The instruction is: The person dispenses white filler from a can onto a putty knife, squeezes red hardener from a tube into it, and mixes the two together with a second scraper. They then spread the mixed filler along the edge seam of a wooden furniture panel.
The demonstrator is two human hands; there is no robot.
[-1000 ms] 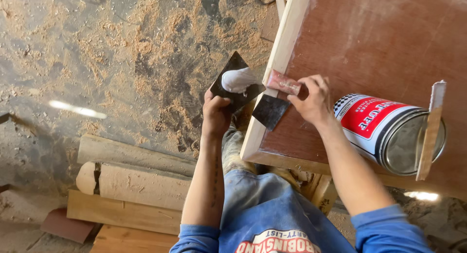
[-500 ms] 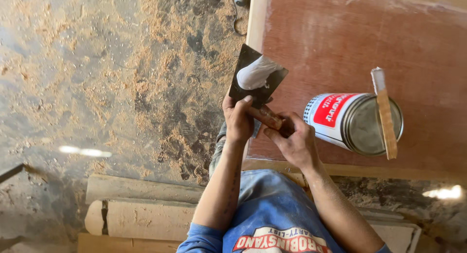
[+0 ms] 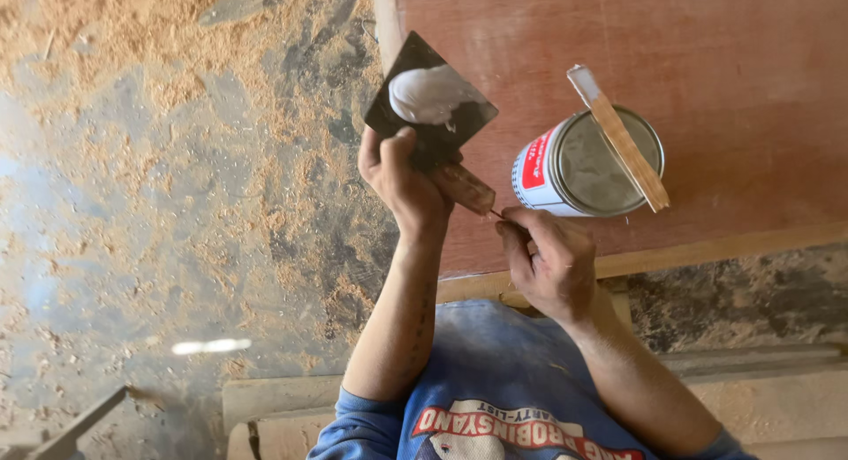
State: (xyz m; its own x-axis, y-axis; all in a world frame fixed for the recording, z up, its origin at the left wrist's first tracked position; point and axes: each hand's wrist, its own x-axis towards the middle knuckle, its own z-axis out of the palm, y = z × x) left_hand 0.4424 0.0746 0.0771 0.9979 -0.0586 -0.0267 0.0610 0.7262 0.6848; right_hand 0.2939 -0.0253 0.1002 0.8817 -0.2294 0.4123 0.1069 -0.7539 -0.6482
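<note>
Putty is sitting heaped on the dark blade your left hand is gripping; tilting it risks a slide onto the red-brown board. Your right hand, fingers pinching something thin I cannot make out, is working close beside the open can, and a nudge could be tipping its balanced stick.

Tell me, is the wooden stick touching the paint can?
Touching. The head view shows the wooden stick lying flat across the open rim of the paint can, overhanging both sides.

Dark grey square metal scraper blade with a white putty blob; reddish-brown plywood board surface with pale wood edge; round tin can, white side, red label, dull grey lid; tan wooden stir stick, white tip; blue shirt, red and white print; grey floor, tan sawdust patches
</note>
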